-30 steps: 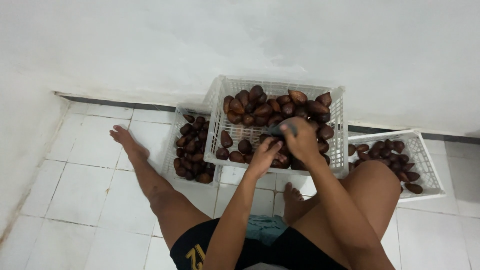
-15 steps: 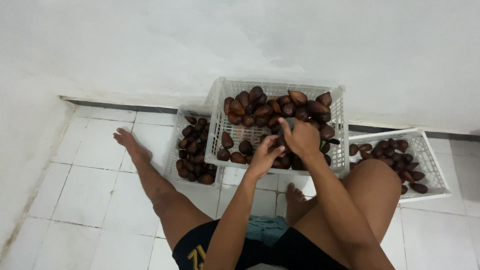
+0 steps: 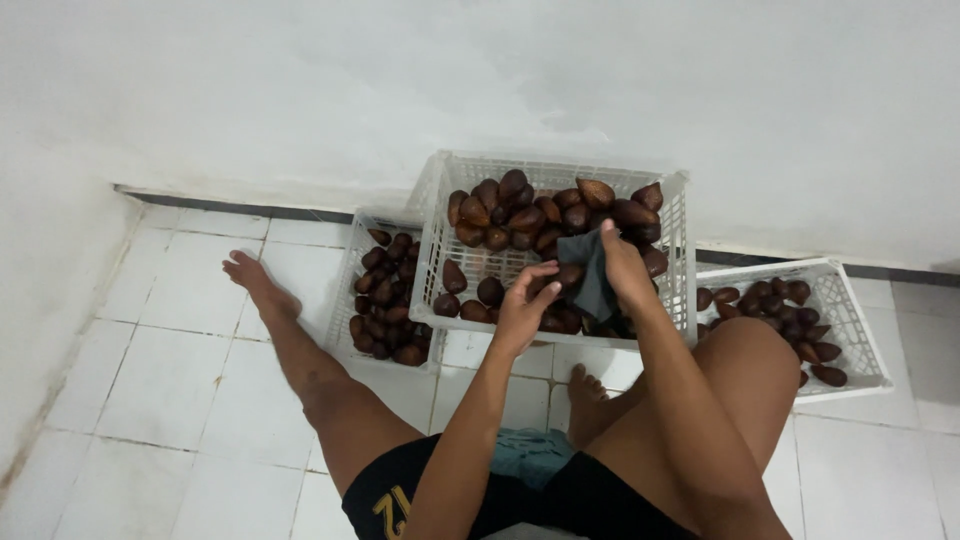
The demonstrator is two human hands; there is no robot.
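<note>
Both hands over the middle crate [image 3: 440,215]: right hand [image 3: 622,262] grips dark cloth [image 3: 592,275], left hand [image 3: 525,310] pinches fruit [image 3: 566,277].

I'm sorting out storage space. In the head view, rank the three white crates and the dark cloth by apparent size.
1. Middle crate, largest, though raised nearer the camera.
2. Right crate and left crate: alike, both partly hidden, so unranked.
3. Dark cloth in the right hand.

Dark grey cloth [image 3: 592,272]: hanging crumpled from the right hand [image 3: 622,262], wrapping a brown scaly fruit [image 3: 569,274] touching the left hand [image 3: 524,308].
</note>
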